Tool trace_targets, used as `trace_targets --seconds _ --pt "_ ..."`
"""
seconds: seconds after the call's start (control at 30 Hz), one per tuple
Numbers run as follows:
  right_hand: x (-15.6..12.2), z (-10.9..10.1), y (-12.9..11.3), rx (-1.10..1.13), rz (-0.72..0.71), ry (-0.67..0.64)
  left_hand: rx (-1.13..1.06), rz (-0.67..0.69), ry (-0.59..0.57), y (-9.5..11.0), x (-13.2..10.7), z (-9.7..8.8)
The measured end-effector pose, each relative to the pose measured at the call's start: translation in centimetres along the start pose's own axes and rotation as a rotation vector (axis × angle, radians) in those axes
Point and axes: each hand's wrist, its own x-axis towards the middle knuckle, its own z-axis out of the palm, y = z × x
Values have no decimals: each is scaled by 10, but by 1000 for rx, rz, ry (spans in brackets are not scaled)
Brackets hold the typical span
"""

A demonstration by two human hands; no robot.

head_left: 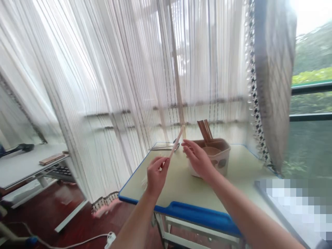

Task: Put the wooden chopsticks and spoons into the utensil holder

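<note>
My left hand (157, 173) pinches the lower end of a thin pale pinkish stick (176, 141). The stick slants up and to the right above the table; its exact kind is unclear. My right hand (197, 157) has its fingers apart and holds nothing, just right of the stick's upper part. Behind that hand stands a pale container (223, 162) with dark spots on its wall. Several brown chopsticks (204, 130) lean upright in it beside a brown bowl (212, 150). Shiny metal utensils (166, 146) lie at the table's far left, partly behind the stick.
The small table (241, 186) has a raised blue edge (199, 214). Sheer curtains (145, 76) hang right behind it. At left stands another table (18, 169) with a flat brown object (53, 158). A white cable (85, 240) crosses the dark red floor.
</note>
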Motion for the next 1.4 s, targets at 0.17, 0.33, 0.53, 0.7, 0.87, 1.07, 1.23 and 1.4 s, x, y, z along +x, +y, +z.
trace_targets --seconds 0.17,0.33,0.53,0.7,0.87,1.07,1.23,1.4 --pt "36 -47 -17 127 -54 22 -145 133 -28 38 30 59" --pt "60 -82 -18 94 -109 154 -259 210 -79 59 58 105" --pt "48 -87 -2 1 -135 435 -225 268 -227 64 62 119" --pt "34 -81 8 -59 -143 522 -130 246 -136 52 54 118" --pt "30 -85 8 -217 -206 553 -20 195 -62 34 47 118" --pt "35 -87 32 -341 -80 240 16 232 -54 30 47 113" --pt "34 -89 39 -438 32 -13 -95 176 55 26 54 109" --pt "31 -89 38 -652 42 -161 -192 121 -13 23 58 110"
